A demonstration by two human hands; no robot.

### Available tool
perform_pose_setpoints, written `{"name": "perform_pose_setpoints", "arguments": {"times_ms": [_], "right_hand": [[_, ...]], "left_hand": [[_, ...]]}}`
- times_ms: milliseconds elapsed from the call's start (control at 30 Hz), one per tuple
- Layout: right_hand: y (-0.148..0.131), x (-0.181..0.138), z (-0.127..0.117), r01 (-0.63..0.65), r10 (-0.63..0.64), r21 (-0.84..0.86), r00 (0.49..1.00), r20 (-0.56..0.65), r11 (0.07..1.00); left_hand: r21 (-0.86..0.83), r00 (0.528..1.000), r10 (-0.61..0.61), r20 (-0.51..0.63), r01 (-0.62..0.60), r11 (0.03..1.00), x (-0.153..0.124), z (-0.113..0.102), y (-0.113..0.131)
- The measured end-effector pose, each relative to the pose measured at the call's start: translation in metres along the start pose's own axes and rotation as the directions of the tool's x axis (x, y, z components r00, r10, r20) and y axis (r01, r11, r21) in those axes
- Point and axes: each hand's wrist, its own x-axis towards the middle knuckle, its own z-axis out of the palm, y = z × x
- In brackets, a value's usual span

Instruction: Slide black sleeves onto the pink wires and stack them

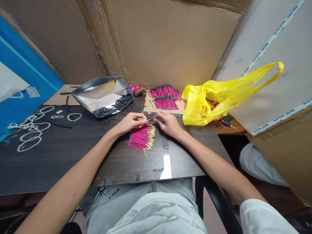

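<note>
My left hand is closed in a pinch, its fingertips at the pink ends of a few thin wires just above a pile. Short black tubes bridge the small gap between my two hands. Closed at the fingertips, my right hand grips the other end of these tubes; how many it holds is too small to tell. Below both hands lies a pile of pink wires with gold tips pointing right. Behind them, two rows of pink wires with black ends rest on a cardboard sheet.
A silvery open bag holds many black tubes at the back left. Beside it lies a tied pink bundle. A yellow plastic bag stands at the right, near keys. White rubber bands lie left. Cardboard walls the back.
</note>
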Motion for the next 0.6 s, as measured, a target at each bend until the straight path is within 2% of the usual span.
{"name": "perform_pose_setpoints", "arguments": {"times_ms": [167,333,400,500,600], "right_hand": [[-0.002,0.000,0.002,0.012,-0.011,0.029,1.000,-0.026,1.000],[-0.001,0.001,0.003,-0.096,0.101,0.225,0.995,-0.013,0.970],[0.000,0.001,0.004,-0.169,0.166,0.364,0.985,0.038,0.916],[0.000,0.001,0.007,-0.306,0.247,0.571,0.952,0.181,0.762],[0.001,0.002,0.010,-0.398,0.275,0.675,0.917,0.289,0.621]], "left_hand": [[0.023,1.000,0.008,0.003,-0.008,1.000,0.002,0.000,-0.002],[0.050,0.999,0.032,0.013,-0.032,0.998,0.001,0.000,-0.001],[0.065,0.999,0.041,0.016,-0.041,0.997,0.000,0.001,0.001],[0.087,0.998,0.063,0.011,-0.064,0.994,-0.002,0.002,0.005],[0.111,0.997,0.077,0.009,-0.077,0.991,-0.004,0.003,0.009]]}}
